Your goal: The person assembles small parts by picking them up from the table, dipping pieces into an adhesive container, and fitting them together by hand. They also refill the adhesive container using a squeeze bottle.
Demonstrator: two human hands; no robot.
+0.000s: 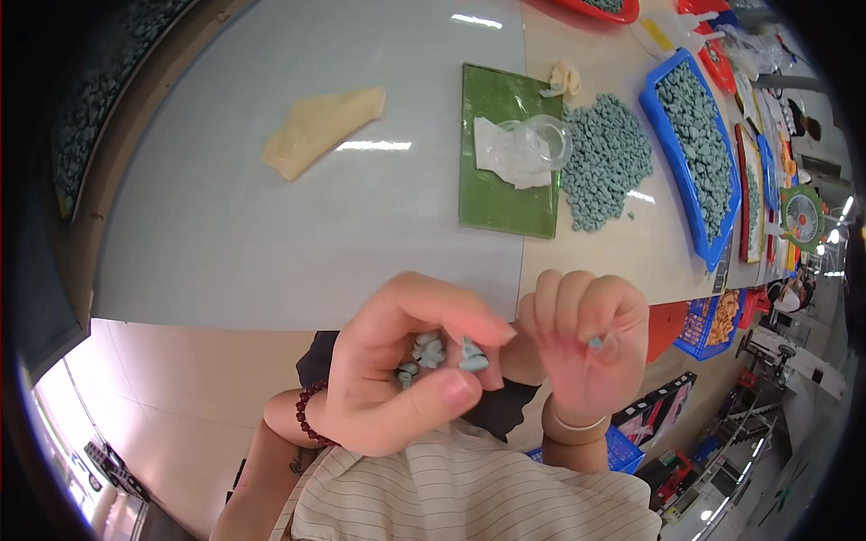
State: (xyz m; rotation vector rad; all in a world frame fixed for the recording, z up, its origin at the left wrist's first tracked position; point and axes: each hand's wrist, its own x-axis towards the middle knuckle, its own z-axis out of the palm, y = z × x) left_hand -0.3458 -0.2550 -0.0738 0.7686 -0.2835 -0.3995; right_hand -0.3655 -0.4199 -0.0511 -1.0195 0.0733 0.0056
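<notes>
My left hand, a dark bead bracelet at its wrist, is cupped around several small blue-green pieces. One of these pieces shows between the thumb and fingertips. To its right, my right hand is raised with curled fingers, and a tiny blue-green piece is pinched at the thumb and fingertip. Both hands are just in front of the table's near edge. On the table lies a pile of similar blue-green pieces, beside a green board bearing a white sheet and a clear plastic cup.
A yellowish cloth lies on the grey tabletop. Right of the pile stands a blue tray of blue-green pieces, with a squeeze bottle and red basin behind. A green fan and blue basket are farther right.
</notes>
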